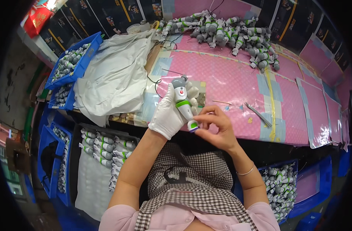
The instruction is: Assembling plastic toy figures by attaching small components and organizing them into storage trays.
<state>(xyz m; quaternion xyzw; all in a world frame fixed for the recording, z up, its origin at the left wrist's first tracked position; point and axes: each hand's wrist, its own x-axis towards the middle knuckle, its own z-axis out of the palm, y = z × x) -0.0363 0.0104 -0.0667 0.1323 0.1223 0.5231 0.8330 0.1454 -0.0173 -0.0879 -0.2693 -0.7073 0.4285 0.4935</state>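
Observation:
My left hand (169, 111), in a white glove, is wrapped round a toy figure (182, 104) with a grey head end, a white body, a red button and a green band. The figure lies tilted across the palm, its grey end pointing away from me. My bare right hand (218, 129) pinches the figure's near end, a white piece with a green patch and a purple edge. Whether that piece is separate from the body, I cannot tell. Both hands are above the near edge of the pink-covered table (233, 86).
Metal tweezers (258, 114) and a thin rod (222, 102) lie right of my hands. A heap of similar toys (222, 32) covers the table's back. Blue crates (92, 52) of parts stand left, beside a white sheet (114, 69). A black tray (102, 133) holds rows of toys; another crate (297, 169) sits lower right.

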